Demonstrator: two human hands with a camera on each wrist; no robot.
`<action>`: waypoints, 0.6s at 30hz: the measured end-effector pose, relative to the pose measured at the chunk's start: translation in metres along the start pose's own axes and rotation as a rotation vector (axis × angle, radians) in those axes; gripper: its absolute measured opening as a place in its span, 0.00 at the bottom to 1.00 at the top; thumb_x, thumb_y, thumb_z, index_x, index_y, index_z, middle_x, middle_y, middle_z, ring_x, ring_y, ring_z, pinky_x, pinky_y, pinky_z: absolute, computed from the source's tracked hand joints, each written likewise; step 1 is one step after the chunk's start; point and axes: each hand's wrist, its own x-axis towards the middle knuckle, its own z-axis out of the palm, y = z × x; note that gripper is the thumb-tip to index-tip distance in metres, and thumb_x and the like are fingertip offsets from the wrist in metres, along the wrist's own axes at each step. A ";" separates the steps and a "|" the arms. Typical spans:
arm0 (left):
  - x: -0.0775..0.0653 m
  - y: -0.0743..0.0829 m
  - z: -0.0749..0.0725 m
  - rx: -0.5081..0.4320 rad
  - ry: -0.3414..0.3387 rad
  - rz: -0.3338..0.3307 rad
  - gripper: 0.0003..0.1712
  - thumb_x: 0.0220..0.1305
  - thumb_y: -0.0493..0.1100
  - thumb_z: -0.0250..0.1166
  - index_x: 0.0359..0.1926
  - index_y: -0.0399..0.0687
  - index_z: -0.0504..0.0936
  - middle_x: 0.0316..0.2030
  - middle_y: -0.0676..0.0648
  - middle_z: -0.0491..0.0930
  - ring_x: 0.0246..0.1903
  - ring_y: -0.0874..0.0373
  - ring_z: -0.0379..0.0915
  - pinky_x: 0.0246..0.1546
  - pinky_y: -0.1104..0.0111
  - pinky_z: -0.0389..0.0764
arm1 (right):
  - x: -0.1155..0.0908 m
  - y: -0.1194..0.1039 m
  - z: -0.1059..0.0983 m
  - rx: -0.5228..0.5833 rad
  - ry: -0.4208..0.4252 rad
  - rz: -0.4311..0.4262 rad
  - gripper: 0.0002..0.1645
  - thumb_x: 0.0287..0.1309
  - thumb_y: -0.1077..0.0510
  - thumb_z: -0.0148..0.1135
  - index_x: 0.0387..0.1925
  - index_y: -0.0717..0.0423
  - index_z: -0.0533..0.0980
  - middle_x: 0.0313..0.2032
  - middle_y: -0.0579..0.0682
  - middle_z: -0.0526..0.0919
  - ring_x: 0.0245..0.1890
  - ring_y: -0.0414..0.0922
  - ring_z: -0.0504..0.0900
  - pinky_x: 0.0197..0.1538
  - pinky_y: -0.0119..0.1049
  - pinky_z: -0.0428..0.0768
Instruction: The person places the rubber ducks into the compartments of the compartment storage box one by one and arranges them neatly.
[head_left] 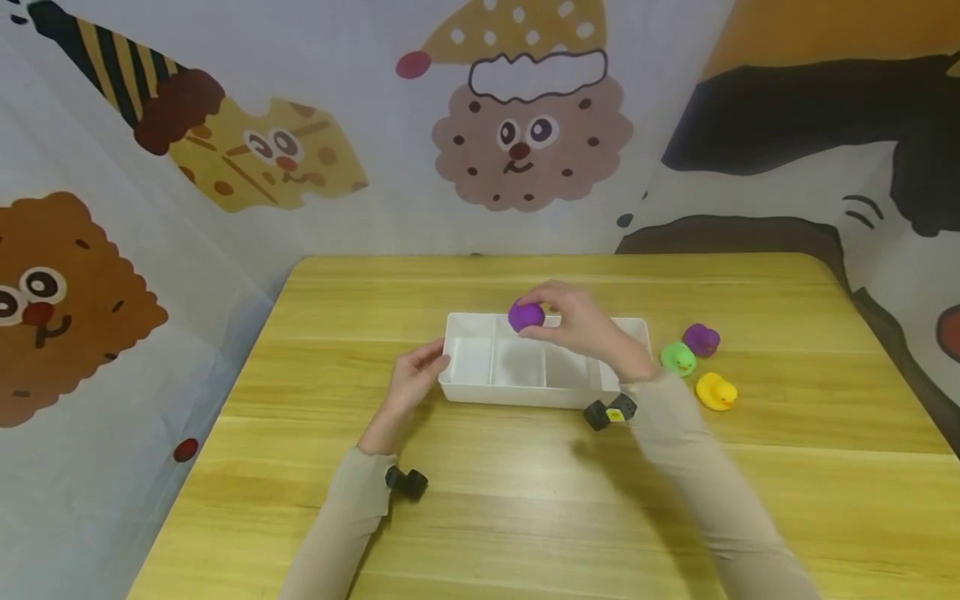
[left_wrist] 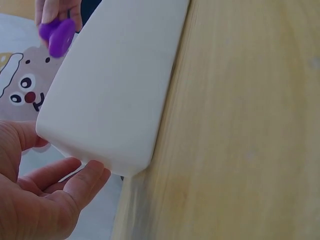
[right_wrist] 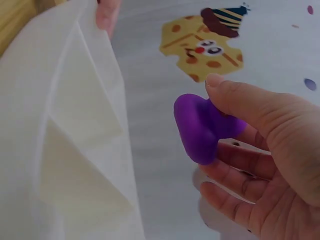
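My right hand [head_left: 581, 321] pinches a purple toy duck [head_left: 527, 316] between thumb and fingers, above the far rim of a white divided box [head_left: 517, 396]. In the right wrist view the duck [right_wrist: 196, 127] shows its rounded body, with the thumb on top and the fingers beneath. At the box's left end, my left hand [head_left: 414, 375] holds the wall. Its thumb lies at the rim corner and the bent fingertips [left_wrist: 92, 172] touch the end wall in the left wrist view. The right forearm hides part of the box's right compartments.
Right of the box, a green duck [head_left: 678, 359], a second purple duck [head_left: 702, 340] and a yellow duck [head_left: 717, 392] sit on the wooden table [head_left: 480, 517]. A cloth with cartoon biscuits [head_left: 532, 142] hangs behind the table's far edge.
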 end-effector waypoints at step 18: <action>-0.003 0.003 0.001 -0.036 -0.006 0.021 0.21 0.63 0.33 0.59 0.57 0.32 0.73 0.56 0.35 0.73 0.55 0.44 0.71 0.55 0.63 0.75 | 0.031 -0.013 0.058 0.025 -0.117 -0.007 0.18 0.48 0.58 0.72 0.40 0.63 0.79 0.37 0.53 0.83 0.39 0.47 0.79 0.46 0.40 0.79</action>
